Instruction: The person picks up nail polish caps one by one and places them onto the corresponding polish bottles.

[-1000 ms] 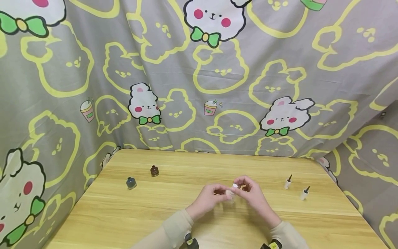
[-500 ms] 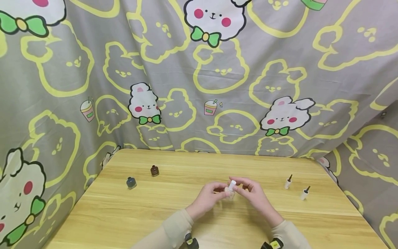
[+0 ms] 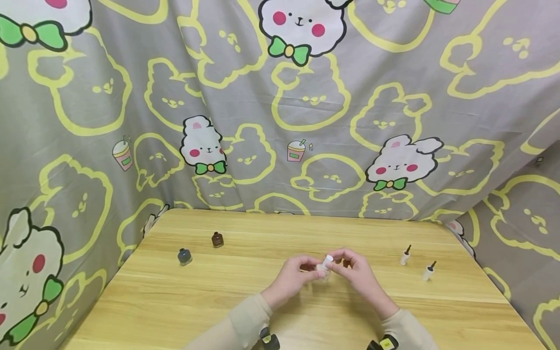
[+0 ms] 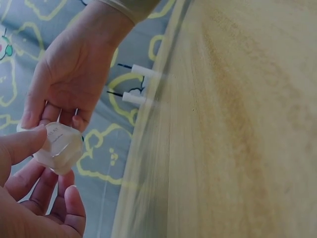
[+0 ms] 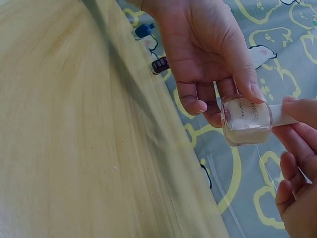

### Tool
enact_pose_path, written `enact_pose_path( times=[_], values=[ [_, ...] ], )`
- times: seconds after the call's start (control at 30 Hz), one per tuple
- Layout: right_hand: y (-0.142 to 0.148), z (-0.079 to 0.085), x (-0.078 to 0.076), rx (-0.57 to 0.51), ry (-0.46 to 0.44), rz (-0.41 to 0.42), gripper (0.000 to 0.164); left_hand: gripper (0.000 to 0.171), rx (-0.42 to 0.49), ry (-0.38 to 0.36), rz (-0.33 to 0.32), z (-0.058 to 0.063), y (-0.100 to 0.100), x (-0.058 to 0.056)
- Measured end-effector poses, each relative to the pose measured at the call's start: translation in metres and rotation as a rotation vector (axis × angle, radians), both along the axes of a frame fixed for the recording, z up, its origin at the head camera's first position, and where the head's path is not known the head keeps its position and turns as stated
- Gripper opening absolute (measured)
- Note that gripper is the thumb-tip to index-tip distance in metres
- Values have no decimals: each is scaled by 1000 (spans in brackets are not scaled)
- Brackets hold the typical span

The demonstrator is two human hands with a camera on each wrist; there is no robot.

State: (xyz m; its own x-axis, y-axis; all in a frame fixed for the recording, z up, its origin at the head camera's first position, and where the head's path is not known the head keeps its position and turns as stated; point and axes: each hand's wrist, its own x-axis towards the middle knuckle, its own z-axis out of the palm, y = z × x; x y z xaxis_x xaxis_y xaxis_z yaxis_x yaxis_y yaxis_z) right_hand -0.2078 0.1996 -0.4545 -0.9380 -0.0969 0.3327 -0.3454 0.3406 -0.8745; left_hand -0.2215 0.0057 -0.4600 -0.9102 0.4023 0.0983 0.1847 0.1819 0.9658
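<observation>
We see the white cap's (image 3: 327,262) side now, where its round end faced us a second ago.
Over the table (image 3: 210,301), our left hand (image 3: 292,278) grips the bottle (image 5: 242,126), our right hand (image 3: 356,276) pinches the cap; partial lettering reads "AYREA", smaller print blurred.

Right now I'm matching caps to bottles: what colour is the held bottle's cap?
White; the cap shows best in the head view.
</observation>
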Motion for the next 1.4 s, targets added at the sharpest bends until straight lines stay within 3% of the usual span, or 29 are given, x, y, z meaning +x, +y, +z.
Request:
enact_pose_path(
  times=[0.37, 0.73, 1.07, 1.4],
  values=[
    [-6, 2, 4, -74, -37, -35, 18, 21, -17, 11, -2, 0, 1, 0],
    [-8, 2, 5, -72, -51, -83, 20, 21, -17, 28, -17, 1, 1, 1],
    [-2, 0, 0, -34, 73, 8, 37, 28, -20, 24, -16, 2, 0, 1],
    [-1, 2, 2, -9, 118, 58, 26, 29, -10, 37, -16, 1, 0, 1]
  ],
)
